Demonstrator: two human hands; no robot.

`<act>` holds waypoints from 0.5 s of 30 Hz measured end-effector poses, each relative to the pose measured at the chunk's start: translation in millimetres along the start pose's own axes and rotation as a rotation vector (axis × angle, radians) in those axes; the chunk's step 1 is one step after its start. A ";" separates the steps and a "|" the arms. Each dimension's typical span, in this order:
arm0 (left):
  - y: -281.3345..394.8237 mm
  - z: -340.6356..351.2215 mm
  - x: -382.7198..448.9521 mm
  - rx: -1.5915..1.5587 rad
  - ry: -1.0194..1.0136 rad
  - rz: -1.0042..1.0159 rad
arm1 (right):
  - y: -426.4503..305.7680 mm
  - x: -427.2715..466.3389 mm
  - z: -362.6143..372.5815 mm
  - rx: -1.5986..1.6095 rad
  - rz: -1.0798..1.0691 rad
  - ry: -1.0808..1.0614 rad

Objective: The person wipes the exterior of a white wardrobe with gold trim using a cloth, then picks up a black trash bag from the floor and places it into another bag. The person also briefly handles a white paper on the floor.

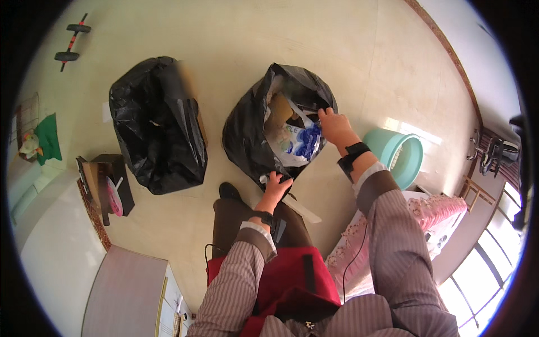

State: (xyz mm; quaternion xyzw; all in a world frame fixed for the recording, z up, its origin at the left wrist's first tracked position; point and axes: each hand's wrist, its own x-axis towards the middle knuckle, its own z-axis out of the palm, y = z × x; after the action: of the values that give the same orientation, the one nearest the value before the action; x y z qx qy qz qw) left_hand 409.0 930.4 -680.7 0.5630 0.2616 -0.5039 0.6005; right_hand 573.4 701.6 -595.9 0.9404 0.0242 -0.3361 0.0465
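A black plastic garbage bag (244, 130) stands on the floor before me with its mouth spread wide. Inside it lie a white-and-blue printed plastic package (305, 141) and a piece of brown cardboard (280, 110); the deeper contents are hidden. My right hand (337, 128) grips the bag's rim on the right side, fingers over the edge. At the near corner of the rim, my left hand (274, 191) pinches the plastic between thumb and fingers. Both wrists wear black bands.
To the left stands another black plastic bag (156, 126), beside a dark box (120, 181) with a pink item. A turquoise bucket (379, 145) lies tipped on the right, near a table with a pink lace-trimmed cloth (433, 210). A dumbbell (72, 42) rests at far left.
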 end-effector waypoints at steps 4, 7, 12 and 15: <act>15.6 17.8 -16.9 -0.181 -0.046 0.011 | 31.0 -33.1 7.1 -0.037 0.022 -0.001; 39.0 33.8 -58.5 -0.212 -0.138 -0.055 | 51.5 -58.9 1.6 -0.072 -0.027 -0.041; 105.0 38.1 -142.4 -0.211 -0.101 0.121 | 73.0 -93.8 -14.9 0.409 -0.012 -0.034; 163.0 35.5 -189.9 -0.381 -0.203 0.171 | 83.4 -117.1 -30.1 0.711 -0.010 0.029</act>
State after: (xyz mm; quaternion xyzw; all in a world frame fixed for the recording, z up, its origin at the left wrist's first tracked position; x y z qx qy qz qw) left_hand 479.3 932.9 -437.9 0.4060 0.2416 -0.4467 0.7597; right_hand 508.3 620.2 -492.5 0.9022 -0.0891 -0.3104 -0.2858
